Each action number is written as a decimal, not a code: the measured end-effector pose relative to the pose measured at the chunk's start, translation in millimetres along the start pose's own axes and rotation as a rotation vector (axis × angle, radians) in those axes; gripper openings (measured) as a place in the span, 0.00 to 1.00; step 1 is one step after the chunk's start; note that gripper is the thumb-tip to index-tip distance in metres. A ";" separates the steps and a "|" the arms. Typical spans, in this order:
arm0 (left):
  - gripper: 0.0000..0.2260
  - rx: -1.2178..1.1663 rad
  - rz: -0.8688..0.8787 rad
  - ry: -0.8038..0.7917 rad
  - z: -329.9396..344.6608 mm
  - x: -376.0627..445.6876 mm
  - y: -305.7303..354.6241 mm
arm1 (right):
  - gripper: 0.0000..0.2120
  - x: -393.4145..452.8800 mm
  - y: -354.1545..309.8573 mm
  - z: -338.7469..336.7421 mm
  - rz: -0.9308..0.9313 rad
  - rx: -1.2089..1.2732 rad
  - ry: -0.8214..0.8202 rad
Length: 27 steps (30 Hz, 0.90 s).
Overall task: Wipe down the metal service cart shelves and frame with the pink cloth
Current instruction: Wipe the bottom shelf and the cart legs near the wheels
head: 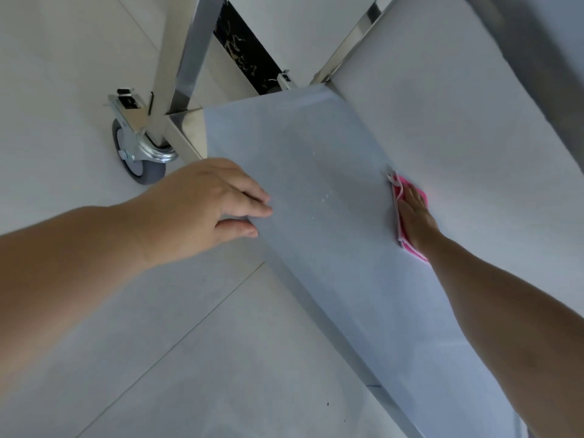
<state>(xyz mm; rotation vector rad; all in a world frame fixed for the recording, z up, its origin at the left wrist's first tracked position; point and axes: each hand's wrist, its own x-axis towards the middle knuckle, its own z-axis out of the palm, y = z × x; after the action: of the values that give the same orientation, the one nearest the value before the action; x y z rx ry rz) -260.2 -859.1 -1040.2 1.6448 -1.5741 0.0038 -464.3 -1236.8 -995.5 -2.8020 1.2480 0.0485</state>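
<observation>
The cart's bottom metal shelf (316, 172) runs from the upper middle down to the lower right. My right hand (415, 218) lies flat with straight fingers on the pink cloth (398, 197), pressing it onto the shelf's far edge. My left hand (208, 200) rests on the shelf's near edge with fingers extended over the rim. A few water droplets (325, 197) sit on the shelf between my hands. A shiny upright frame post (189, 55) rises at the near corner.
A grey caster wheel (132, 153) with a chrome brake bracket stands at the cart's near corner on the pale tiled floor (158, 358). A second post (354, 39) rises at the far corner. The underside of an upper shelf (537, 42) overhangs at the top right.
</observation>
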 end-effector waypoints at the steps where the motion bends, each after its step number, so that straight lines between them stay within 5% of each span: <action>1: 0.16 -0.001 0.002 0.000 -0.1 -0.1 0.1 | 0.23 3.9 0.5 0.3 0.005 -0.014 -0.003; 10: 0.14 0.003 0.012 -0.006 1.6 -2.4 1.1 | 0.24 3.3 -2.1 2.6 -0.120 -0.278 -0.054; 27: 0.15 0.089 -0.089 -0.117 -2.6 -0.1 8.9 | 0.23 -96.2 -129.9 17.5 -0.356 -0.268 -0.048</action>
<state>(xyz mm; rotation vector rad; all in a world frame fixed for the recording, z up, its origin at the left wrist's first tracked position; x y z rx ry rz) -266.3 -856.3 -1033.7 1.8127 -1.6064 -0.0713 -432.0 -1077.5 -1000.2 -3.1842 0.7663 0.2792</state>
